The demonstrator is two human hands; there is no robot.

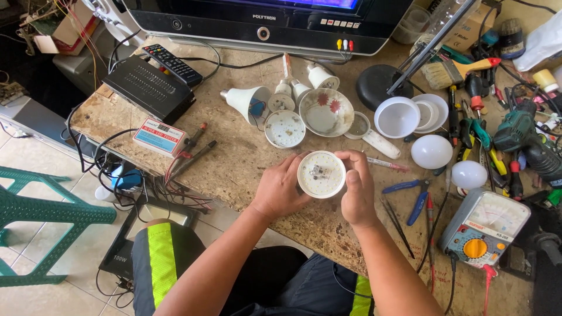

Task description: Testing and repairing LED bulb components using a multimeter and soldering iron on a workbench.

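The round white bulb base [321, 174] sat gripped between your left hand [281, 190] and right hand [358, 190], just near of the flowered bowl [326, 112]; a white, red-edged rectangular tester box [159, 136] lay far left of the bowl.

Television [263, 23]: top edge is cutting off all but the lower bezel. Green chair [41, 222]: left edge is cropping it. Round LED board [321, 174]: both hands are covering its sides; centre components are too small to identify. Multimeter [483, 228]: dial markings are too small to read.
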